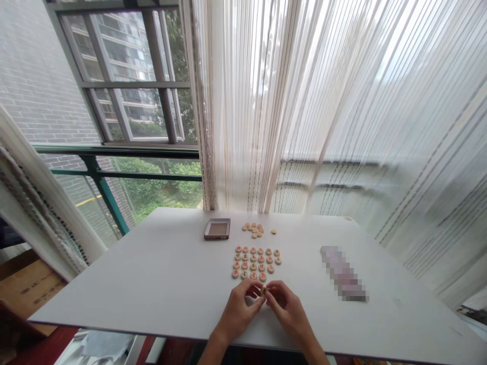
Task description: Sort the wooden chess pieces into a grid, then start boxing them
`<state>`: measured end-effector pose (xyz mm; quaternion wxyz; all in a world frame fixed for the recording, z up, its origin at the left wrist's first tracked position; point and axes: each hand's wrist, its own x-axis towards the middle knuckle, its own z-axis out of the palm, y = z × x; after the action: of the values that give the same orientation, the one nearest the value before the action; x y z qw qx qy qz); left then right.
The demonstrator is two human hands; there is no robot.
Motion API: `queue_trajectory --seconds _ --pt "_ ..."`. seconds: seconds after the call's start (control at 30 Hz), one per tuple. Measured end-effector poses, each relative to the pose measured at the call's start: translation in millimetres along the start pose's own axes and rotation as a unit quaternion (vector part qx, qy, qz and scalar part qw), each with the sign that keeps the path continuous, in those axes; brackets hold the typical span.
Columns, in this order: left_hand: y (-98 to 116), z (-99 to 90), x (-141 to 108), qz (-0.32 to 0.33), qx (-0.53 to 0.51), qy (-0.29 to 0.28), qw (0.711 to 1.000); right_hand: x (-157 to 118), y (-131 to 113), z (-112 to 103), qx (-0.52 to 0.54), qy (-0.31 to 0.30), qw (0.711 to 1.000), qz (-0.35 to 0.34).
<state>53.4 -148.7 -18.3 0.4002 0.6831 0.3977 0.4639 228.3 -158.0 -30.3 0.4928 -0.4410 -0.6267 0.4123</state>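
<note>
Both hands meet near the front edge of the white table (pixel 171 289). Between the fingertips of my left hand (pixel 242 305) and my right hand (pixel 286 304) is a round wooden piece (pixel 264 291) with a dark character, its face toward me. Just beyond the fingers, several similar round pieces (pixel 253 258) with red or dark characters lie in rough rows. Farther back is a loose cluster of plain-looking pieces (pixel 254 228), with one piece (pixel 274 231) apart on its right.
An open shallow box (pixel 217 229) sits at the back, left of the cluster. A pixelated flat object (pixel 344 274) lies on the right. Sheer curtains (pixel 243 126) hang behind the table, beside a window and green railing (pixel 152 176). A cardboard box (pixel 30 289) is at lower left.
</note>
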Motion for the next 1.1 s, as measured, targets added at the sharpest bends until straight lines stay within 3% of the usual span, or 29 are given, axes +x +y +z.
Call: queue_trajectory --seconds 0.3,0.67,1.1 --pt "1 -0.1 -1 -0.009 0.014 0.001 1.0 0 -4 -2 -0.001 0.008 1.0 0.008" --pt "1 0.1 -2 -0.012 0.005 0.002 1.0 -2 -9 -6 0.0 -0.028 1.0 0.007" --pt "-1 -1.0 -3 -0.003 0.017 -0.006 1.0 -2 -12 1 -0.012 0.002 1.0 0.006"
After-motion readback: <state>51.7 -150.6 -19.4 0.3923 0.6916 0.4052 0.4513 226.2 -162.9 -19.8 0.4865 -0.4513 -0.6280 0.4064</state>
